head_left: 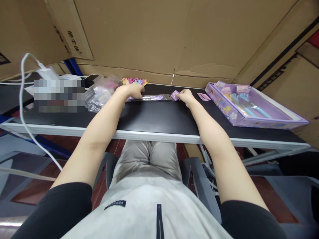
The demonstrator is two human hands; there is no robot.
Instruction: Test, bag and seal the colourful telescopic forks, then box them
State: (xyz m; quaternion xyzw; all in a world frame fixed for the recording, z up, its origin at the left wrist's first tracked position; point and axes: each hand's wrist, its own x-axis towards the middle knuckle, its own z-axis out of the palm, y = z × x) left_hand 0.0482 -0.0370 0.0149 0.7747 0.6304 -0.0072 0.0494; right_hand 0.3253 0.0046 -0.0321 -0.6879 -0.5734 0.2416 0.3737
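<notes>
Although its left part is covered by the left hand point(135, 90), the clear-wrapped purple strip point(155, 97) is seen lying flat on the black table point(159, 116), its long axis running left to right, roughly parallel to the table's front edge. Its clear right end points toward a small purple card point(174, 95), which sits at a slant, gripped between the thumb and fingers of the right hand point(186, 96). Left-hand fingers are bent over the strip; whether they close on it cannot be told. Just behind that hand stands a row of multicoloured claw clips point(142, 81). Clear plastic bags point(99, 96) lie to the left. Right of the right hand are flat pink cards point(203, 96), then a purple box point(269, 123) set obliquely. Brown cardboard point(159, 39) backs the table.
</notes>
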